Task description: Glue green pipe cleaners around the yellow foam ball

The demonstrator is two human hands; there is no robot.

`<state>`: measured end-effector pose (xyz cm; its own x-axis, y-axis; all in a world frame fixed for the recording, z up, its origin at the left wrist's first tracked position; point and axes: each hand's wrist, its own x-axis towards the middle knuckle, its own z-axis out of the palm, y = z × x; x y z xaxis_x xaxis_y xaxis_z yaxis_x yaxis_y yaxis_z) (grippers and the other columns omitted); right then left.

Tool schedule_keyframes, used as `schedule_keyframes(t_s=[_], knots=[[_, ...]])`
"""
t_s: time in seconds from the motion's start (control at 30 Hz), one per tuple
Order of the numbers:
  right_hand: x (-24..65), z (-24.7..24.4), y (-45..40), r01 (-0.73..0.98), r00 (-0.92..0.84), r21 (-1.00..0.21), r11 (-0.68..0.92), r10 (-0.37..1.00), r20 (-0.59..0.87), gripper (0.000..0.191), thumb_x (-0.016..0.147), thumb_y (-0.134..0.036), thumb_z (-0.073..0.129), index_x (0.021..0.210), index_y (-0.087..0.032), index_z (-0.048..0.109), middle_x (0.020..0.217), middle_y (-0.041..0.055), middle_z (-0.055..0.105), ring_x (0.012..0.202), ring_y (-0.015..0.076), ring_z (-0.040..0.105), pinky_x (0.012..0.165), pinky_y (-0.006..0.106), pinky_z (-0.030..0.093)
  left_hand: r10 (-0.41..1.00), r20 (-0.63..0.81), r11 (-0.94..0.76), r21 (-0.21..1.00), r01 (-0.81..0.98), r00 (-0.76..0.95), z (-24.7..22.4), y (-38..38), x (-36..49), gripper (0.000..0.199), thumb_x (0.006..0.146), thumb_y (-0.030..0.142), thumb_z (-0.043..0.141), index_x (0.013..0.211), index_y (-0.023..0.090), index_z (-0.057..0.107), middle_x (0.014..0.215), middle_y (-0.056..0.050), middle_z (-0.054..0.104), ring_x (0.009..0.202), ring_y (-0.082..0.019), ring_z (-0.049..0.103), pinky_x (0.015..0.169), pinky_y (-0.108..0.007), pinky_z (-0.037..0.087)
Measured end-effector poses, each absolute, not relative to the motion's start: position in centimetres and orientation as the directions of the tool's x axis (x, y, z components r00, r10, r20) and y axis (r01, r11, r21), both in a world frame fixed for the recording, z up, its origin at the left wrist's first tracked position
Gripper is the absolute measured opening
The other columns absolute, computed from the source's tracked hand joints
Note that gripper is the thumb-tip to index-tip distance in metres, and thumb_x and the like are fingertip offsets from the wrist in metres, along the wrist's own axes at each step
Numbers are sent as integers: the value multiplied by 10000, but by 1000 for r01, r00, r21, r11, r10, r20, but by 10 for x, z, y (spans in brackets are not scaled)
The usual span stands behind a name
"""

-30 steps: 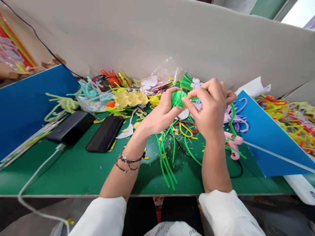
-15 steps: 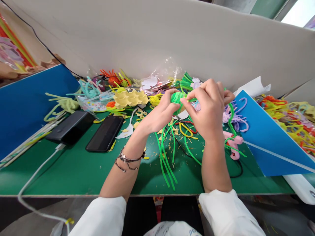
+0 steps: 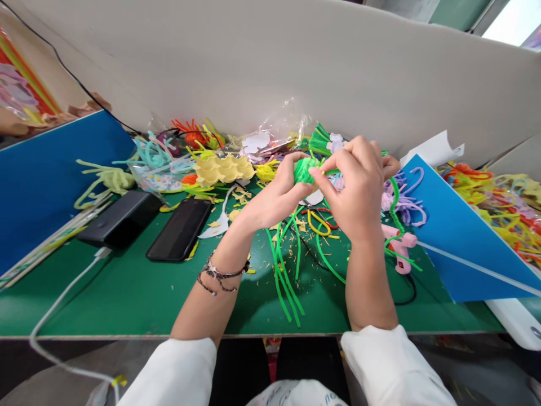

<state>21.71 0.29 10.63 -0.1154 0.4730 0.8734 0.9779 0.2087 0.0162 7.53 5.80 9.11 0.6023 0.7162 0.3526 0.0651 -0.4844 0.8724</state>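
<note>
A bright green ball of wound pipe cleaner (image 3: 302, 171) sits in my left hand (image 3: 279, 194), its fingers and thumb wrapped round it. My right hand (image 3: 359, 183) pinches a green pipe cleaner at the ball's right side. From that hand a twisted green length (image 3: 395, 200) hangs down to the right. Below the ball, several loose green pipe cleaners (image 3: 281, 276) lie on the green table. Scissors with yellow and red handles (image 3: 319, 224) rest under my hands. The pinched fingertips partly hide the strand's end.
On the left are a black phone (image 3: 180, 230) and a black box (image 3: 122, 219) with a white cable. A pink glue gun (image 3: 399, 248) lies right, beside a blue board (image 3: 477, 242). A yellow egg-carton piece (image 3: 224, 170) and colourful pipe cleaners line the back.
Almost nothing differs. Both hands keep their hold on the green ball and strand, with only a very slight shift of the fingers.
</note>
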Motion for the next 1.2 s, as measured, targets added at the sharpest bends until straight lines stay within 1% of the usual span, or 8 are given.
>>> schedule_keyframes(t_s=[0.23,0.53,0.67,0.83,0.93,1.0,1.07,1.2], knots=[[218,106,3,971,-116,-4,239,487,865,202,923,-328,609,773,-203,557,846,26,550,858,215,565,821,441,409,712,375,-519,851,85,593,91,58,75,430,875,321,507,1246,157,366,1166,-118,531,1180,-270,515,1075,-458,423],[215,107,1,974,-96,-27,224,520,849,212,931,-330,592,770,-197,557,862,39,536,888,234,557,838,464,397,685,425,-561,826,56,592,86,62,76,425,874,284,479,1259,170,340,1382,-149,442,1366,-298,391,1192,-496,294],[215,107,1,974,-84,-51,220,564,821,204,947,-328,553,790,-199,565,895,52,527,942,252,541,869,483,387,675,452,-574,819,30,584,85,64,76,428,869,290,492,1259,181,354,1390,-133,435,1376,-299,382,1203,-499,284],[215,106,2,975,-77,-53,217,552,830,252,961,-402,520,826,-202,591,913,52,546,948,249,549,895,500,377,675,452,-571,821,25,583,84,66,76,416,860,292,496,1236,196,346,1371,-119,424,1361,-300,387,1190,-497,311],[214,108,1,967,-73,-72,244,538,840,247,969,-412,500,875,-214,614,914,47,568,934,242,566,888,485,379,698,413,-523,852,24,585,85,66,75,402,844,289,507,1206,216,348,1288,-92,445,1211,-255,486,1075,-440,436],[215,110,0,958,-75,-89,274,535,842,197,960,-380,522,899,-224,625,927,44,590,933,239,583,874,467,384,709,346,-446,895,11,615,86,65,74,413,843,296,497,1216,231,334,1148,-63,480,959,-181,553,865,-351,524],[215,111,-2,948,-73,-108,299,535,841,151,949,-336,546,894,-228,635,939,41,604,934,234,599,865,454,387,703,287,-350,936,-36,650,88,64,72,394,850,326,479,1210,244,340,1064,-43,488,790,-134,531,671,-272,508],[217,113,-3,933,-74,-142,330,564,822,192,970,-323,511,881,-223,648,949,51,594,968,239,595,878,451,398,683,227,-184,973,-137,694,91,62,73,371,846,430,460,1167,251,408,1271,-78,483,901,-164,575,552,-209,477]])
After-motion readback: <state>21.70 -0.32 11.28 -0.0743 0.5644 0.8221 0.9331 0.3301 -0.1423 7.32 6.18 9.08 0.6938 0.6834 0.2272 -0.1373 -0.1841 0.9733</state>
